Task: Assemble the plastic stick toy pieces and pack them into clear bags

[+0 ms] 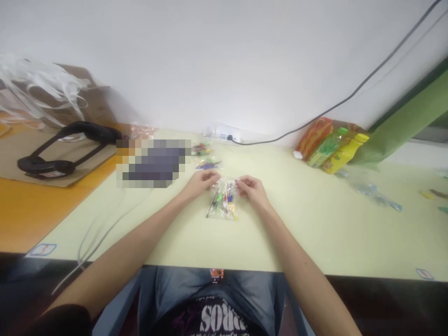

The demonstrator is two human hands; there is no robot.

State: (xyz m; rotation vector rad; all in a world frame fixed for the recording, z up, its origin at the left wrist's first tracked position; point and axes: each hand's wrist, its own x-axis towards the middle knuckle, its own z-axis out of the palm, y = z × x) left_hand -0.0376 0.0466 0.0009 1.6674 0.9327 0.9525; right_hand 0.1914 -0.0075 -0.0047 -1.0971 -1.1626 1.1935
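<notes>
A small clear plastic bag (224, 205) with several colourful little parts inside, green, blue, red, white and yellow, lies or hangs just over the pale table. My left hand (202, 183) pinches its upper left corner. At the upper right corner my right hand (252, 187) has its fingers closed on the same bag. A thin dark stick shows along the bag's left side. Beyond my hands, small colourful pieces (209, 164) rest on the table, and another colourful bunch (201, 149) sits behind them. What the parts are is too small to tell.
A blurred-out dark object (154, 163) lies at left, with a pale cable (105, 235) near it. A black headset-like frame (66, 149) rests on cardboard. Bottles (345, 153) stand at the back right by a red-yellow package (313, 135). A power strip (222, 133) sits against the wall.
</notes>
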